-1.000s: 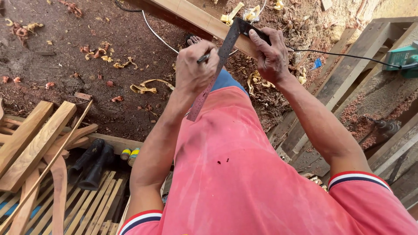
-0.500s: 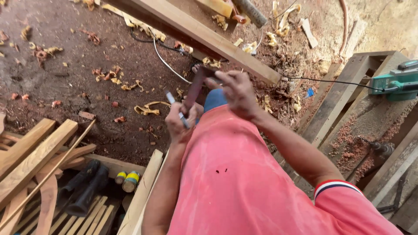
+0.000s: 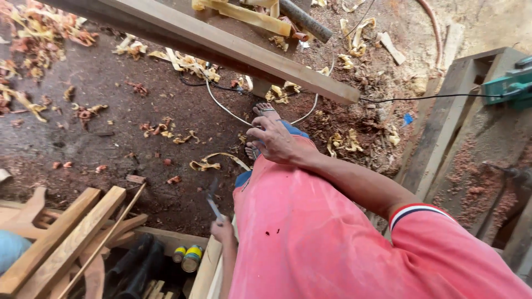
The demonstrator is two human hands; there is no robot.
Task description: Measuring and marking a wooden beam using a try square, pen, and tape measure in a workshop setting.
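- The left hand [image 3: 223, 228] is low beside the pink shirt [image 3: 310, 232], its fingers clenched on a thin metal tool [image 3: 211, 199] that points up over the dirt floor [image 3: 111, 105].
- The right hand [image 3: 274, 138] rests on the shirt, fingers loose and grasping nothing.
- A long wooden beam [image 3: 221, 47] lies ahead, above the floor.

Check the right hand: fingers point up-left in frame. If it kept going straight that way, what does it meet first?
Probably the long wooden beam. The right hand points its fingers up-left, across the white cable and the shavings lying on the dirt floor. Depth is unclear; the hand may pass under the beam.
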